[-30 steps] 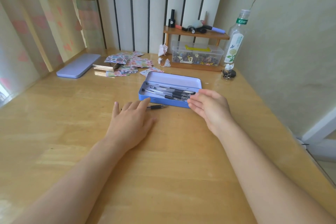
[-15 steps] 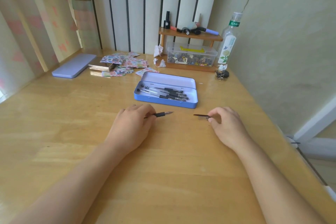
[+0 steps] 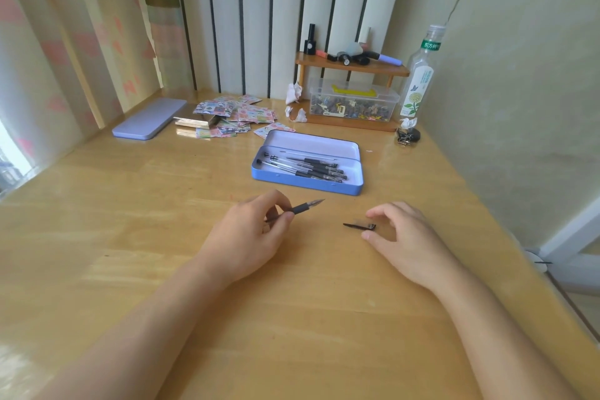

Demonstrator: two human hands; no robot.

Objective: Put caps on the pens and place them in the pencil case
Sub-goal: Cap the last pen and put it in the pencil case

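Between thumb and fingertips of the left hand [image 3: 246,237], an uncapped pen [image 3: 300,208] is pinched and now lifted clear of the wooden desk [image 3: 162,204], nib angled up toward the pencil case [image 3: 306,169]. Half a second ago that pen sat lower, near the desktop. Over on the right hand [image 3: 406,237], thumb and forefinger have parted into a loose curl, and the black cap [image 3: 359,226] lies just at their tips; contact is too close to call. Behind both hands, the open blue pencil case holds several capped pens [image 3: 308,167]. Far left, a lilac lid [image 3: 150,118] lies flat, well apart.
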